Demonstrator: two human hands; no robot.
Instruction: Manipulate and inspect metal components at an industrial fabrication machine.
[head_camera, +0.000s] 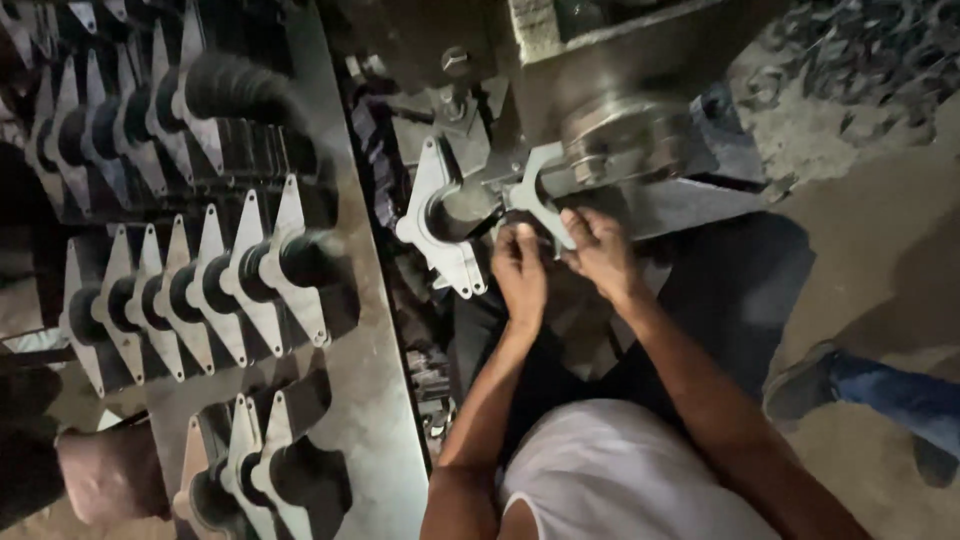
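Note:
Both my hands are up at a dark machine (620, 90). My left hand (520, 272) and my right hand (598, 250) pinch a flat light metal plate (535, 195) with a half-round cutout, held against the machine's round steel head (625, 140). Just left of it, a similar diamond-shaped metal bracket (432, 225) with a round hollow sits on the machine's fixture. My fingers cover the lower edge of the held plate.
On the left, a slanted metal rack (375, 400) carries rows of several like brackets (245, 285) with dark cylinders. A pile of scrap metal pieces (860, 50) lies top right on the dusty floor. Another person's shoe and blue trouser leg (880, 390) stand at right.

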